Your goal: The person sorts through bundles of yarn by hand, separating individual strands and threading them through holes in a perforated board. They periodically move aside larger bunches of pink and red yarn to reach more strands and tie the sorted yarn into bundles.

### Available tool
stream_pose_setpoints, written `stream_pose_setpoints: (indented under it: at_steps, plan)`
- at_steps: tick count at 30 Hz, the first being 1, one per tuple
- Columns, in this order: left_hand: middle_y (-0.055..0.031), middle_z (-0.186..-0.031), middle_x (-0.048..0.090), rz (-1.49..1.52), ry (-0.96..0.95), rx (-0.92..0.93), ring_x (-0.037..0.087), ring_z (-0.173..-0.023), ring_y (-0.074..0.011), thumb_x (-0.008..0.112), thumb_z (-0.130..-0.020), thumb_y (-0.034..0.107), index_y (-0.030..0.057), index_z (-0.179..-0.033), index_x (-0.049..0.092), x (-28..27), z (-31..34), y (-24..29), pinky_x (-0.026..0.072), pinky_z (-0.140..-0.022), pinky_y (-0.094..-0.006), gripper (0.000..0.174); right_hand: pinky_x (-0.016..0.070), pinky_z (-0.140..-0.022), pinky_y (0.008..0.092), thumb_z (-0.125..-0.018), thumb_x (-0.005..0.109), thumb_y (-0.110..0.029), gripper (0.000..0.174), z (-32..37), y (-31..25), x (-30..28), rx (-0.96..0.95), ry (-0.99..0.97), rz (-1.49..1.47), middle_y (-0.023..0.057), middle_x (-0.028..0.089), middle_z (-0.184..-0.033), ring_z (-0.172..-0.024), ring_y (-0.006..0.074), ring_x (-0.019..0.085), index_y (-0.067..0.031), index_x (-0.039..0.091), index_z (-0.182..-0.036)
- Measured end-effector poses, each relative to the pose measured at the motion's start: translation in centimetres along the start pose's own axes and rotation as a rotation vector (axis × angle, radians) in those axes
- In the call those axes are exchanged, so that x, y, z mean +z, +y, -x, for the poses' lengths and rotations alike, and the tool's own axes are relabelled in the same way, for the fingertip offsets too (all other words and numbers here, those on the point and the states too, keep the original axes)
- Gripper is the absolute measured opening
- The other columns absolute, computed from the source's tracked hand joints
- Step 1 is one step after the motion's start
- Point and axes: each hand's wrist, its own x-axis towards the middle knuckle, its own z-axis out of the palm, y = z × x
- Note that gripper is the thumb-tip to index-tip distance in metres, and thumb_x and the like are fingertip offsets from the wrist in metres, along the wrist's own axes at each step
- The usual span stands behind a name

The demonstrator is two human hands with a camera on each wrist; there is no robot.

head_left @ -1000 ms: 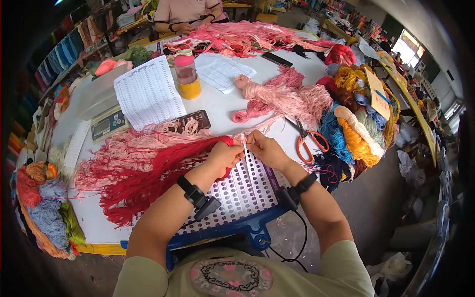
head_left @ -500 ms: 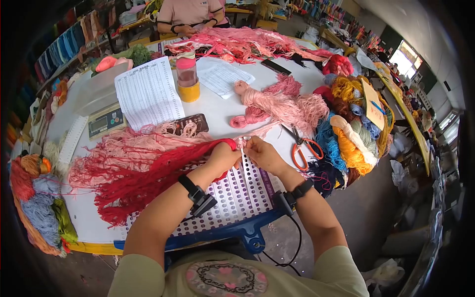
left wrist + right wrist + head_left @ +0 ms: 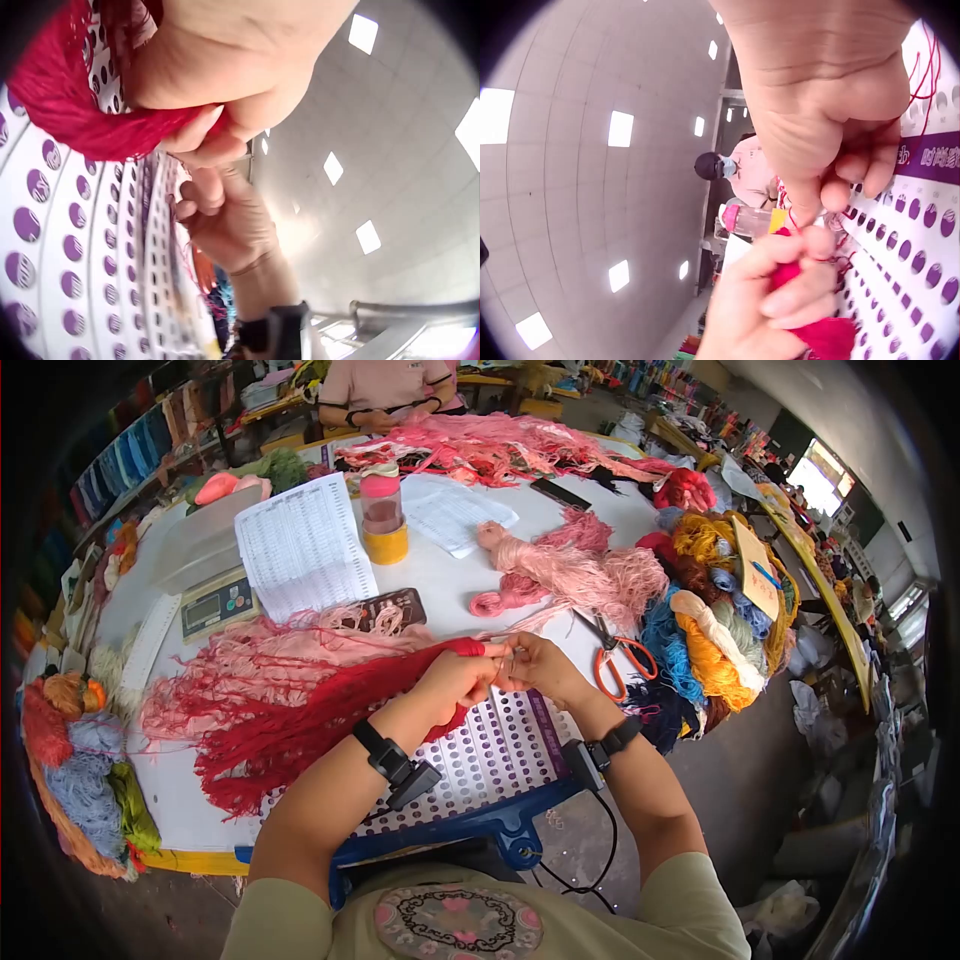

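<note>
A skein of deep red yarn (image 3: pixel 320 715) stretches leftward over the table, and my left hand (image 3: pixel 458 682) grips its right end. In the left wrist view the skein (image 3: pixel 90 127) loops down around the fingers. My right hand (image 3: pixel 545 666) meets the left at the fingertips, its fingers curled. A thin red thread (image 3: pixel 792 217) shows at the right thumb tip, beside the gripped skein, and loose red strands (image 3: pixel 932 71) trail out past the right palm. Under the hands lies a white sheet printed with purple dots (image 3: pixel 480 760). Pale pink yarn (image 3: pixel 240 670) lies behind the red skein.
Orange-handled scissors (image 3: pixel 625 665) lie right of my hands, next to a heap of coloured skeins (image 3: pixel 710 630). Pink skeins (image 3: pixel 580 565), a phone (image 3: pixel 395 608), a pink-lidded bottle (image 3: pixel 381 510), a paper list (image 3: pixel 300 550) and a scale (image 3: pixel 215 605) stand farther back. Another person (image 3: pixel 385 385) sits opposite.
My right hand has turned and its fingers have closed in against the left fingertips. The left hand keeps its grip on the red skein, and the view has shifted slightly.
</note>
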Motion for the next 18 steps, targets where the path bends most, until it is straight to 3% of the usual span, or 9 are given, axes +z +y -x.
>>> stream_pose_setpoints:
  at_steps: [1, 4, 6, 7, 9, 11, 12, 14, 18]
  plan:
    - [-0.0118, -0.084, 0.064, -0.237, 0.067, -0.128, 0.042, -0.046, -0.0072, 0.053, -0.085, 0.009, 0.0021, -0.111, 0.062, -0.1, -1.0, -0.7, 0.0276, -0.040, -0.0192, 0.028, 0.0410, -0.051, 0.0195, -0.086, 0.065, -0.014, 0.019, 0.2, -0.9, -0.2, 0.049, -0.019, -0.126, 0.0005, 0.062, -0.075, -0.056, 0.0058, 0.050, -0.0024, 0.058, -0.099]
    - [-0.0096, -0.081, 0.065, -0.407, 0.022, -0.002, 0.046, -0.047, -0.0082, 0.054, -0.088, 0.014, 0.0036, -0.103, 0.064, -0.3, -2.0, -2.5, 0.0319, -0.041, -0.0235, 0.021, 0.0409, -0.055, 0.0182, -0.083, 0.071, -0.017, 0.027, 0.1, -1.2, -1.1, 0.046, -0.078, -0.144, 0.0007, 0.062, -0.079, -0.062, 0.0051, 0.051, -0.0051, 0.059, -0.104]
    - [-0.0087, -0.077, 0.065, -1.132, 0.305, 0.391, 0.048, -0.047, -0.0091, 0.053, -0.092, 0.019, 0.0031, -0.096, 0.063, -3.0, -3.2, -4.9, 0.0361, -0.044, -0.0275, 0.019, 0.0454, -0.064, 0.0241, -0.079, 0.074, -0.024, 0.031, -0.8, 0.7, -0.6, 0.122, -0.051, -0.047, 0.0043, 0.063, -0.085, -0.071, 0.0106, 0.055, -0.0068, 0.061, -0.101]
    - [-0.0083, -0.074, 0.064, -1.187, 0.372, 0.401, 0.048, -0.047, -0.0096, 0.051, -0.094, 0.023, 0.0020, -0.093, 0.062, -3.5, -2.4, -4.0, 0.0383, -0.045, -0.0288, 0.024, 0.0454, -0.064, 0.0241, -0.079, 0.074, -0.024, 0.031, -1.1, 1.6, -0.9, 0.128, -0.050, -0.052, 0.0043, 0.063, -0.085, -0.071, 0.0106, 0.055, -0.0068, 0.061, -0.101]
    - [-0.0082, -0.071, 0.060, -0.681, 0.308, 0.023, 0.044, -0.044, -0.0086, 0.051, -0.095, 0.025, 0.0006, -0.095, 0.060, -3.4, 1.1, -0.3, 0.0332, -0.041, -0.0254, 0.025, 0.0439, -0.068, 0.0241, -0.080, 0.073, -0.019, 0.028, -2.0, 3.2, -1.0, -0.018, -0.112, 0.230, 0.0027, 0.061, -0.087, -0.077, 0.0100, 0.054, -0.0049, 0.059, -0.099]
    - [-0.0043, -0.064, 0.054, -0.231, 0.143, -0.193, 0.037, -0.041, -0.0066, 0.052, -0.095, 0.027, -0.0006, -0.097, 0.058, -5.4, 3.9, 2.0, 0.0244, -0.037, -0.0211, 0.028, 0.0444, -0.068, 0.0257, -0.078, 0.074, -0.019, 0.029, -1.6, 1.6, -0.6, 0.043, -0.117, 0.384, 0.0036, 0.061, -0.086, -0.076, 0.0119, 0.054, -0.0029, 0.059, -0.095]
    - [-0.0010, -0.061, 0.050, -0.145, 0.126, -0.195, 0.033, -0.040, -0.0043, 0.053, -0.095, 0.026, -0.0011, -0.097, 0.057, -5.9, 5.4, 2.5, 0.0178, -0.037, -0.0185, 0.027, 0.0445, -0.068, 0.0261, -0.077, 0.074, -0.019, 0.029, -1.6, 1.7, -0.3, 0.016, -0.145, 0.341, 0.0035, 0.060, -0.084, -0.076, 0.0121, 0.055, -0.0028, 0.059, -0.095]
    - [0.0002, -0.062, 0.050, -0.191, 0.096, -0.165, 0.033, -0.042, -0.0039, 0.053, -0.095, 0.026, 0.0020, -0.097, 0.058, -6.4, 6.0, 2.7, 0.0188, -0.038, -0.0186, 0.024, 0.0447, -0.067, 0.0266, -0.077, 0.074, -0.019, 0.028, -1.8, 1.5, 0.0, -0.017, -0.183, 0.293, 0.0033, 0.060, -0.082, -0.076, 0.0124, 0.055, -0.0028, 0.059, -0.095]
    - [0.0024, -0.066, 0.049, -0.230, 0.133, -0.088, 0.034, -0.046, -0.0027, 0.057, -0.093, 0.024, 0.0055, -0.096, 0.059, -6.0, 5.1, 1.4, 0.0194, -0.039, -0.0183, 0.019, 0.0457, -0.072, 0.0309, -0.077, 0.072, -0.021, 0.028, -1.0, -1.0, 1.3, -0.076, -0.118, 0.743, 0.0055, 0.061, -0.085, -0.081, 0.0183, 0.060, -0.0088, 0.060, -0.099]
